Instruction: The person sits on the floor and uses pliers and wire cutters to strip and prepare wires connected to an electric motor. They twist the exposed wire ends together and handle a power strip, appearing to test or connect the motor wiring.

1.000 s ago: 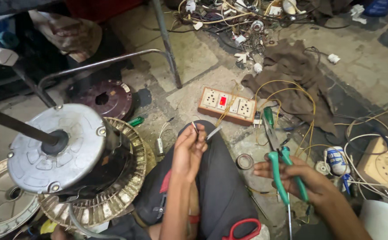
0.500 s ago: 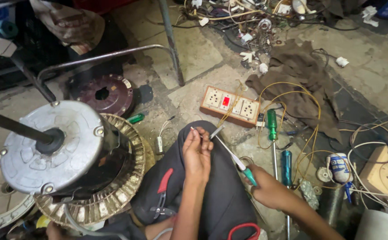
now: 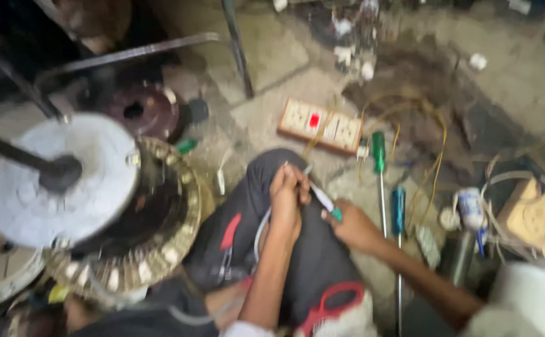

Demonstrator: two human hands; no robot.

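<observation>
Both hands meet over the raised knee in dark trousers [image 3: 310, 249]. The left hand [image 3: 287, 193] is pinched narrow around something tiny, looks like a wire end, but the frame is too blurry to be sure. The right hand [image 3: 353, 226] is closed around a small screwdriver [image 3: 322, 198] with a whitish shaft and green end (could be a tester type), its tip pointing up and left into the left hand's fingers.

Just right of the right hand, two more screwdrivers lie on the floor [image 3: 266, 62]: a green-handled one [image 3: 379, 151] and, beside it, a blue-handled one [image 3: 398, 211]. Beyond the hands sits a tan socket board with a red switch [image 3: 320, 126], with yellowish wire [image 3: 436, 150] looping off to its right. Well left of the left hand is a fan motor [image 3: 66, 181], its round grey cap on top of a winding ring. Red-handled scissors [image 3: 331, 306] rest near the person's lap, below both hands.
</observation>
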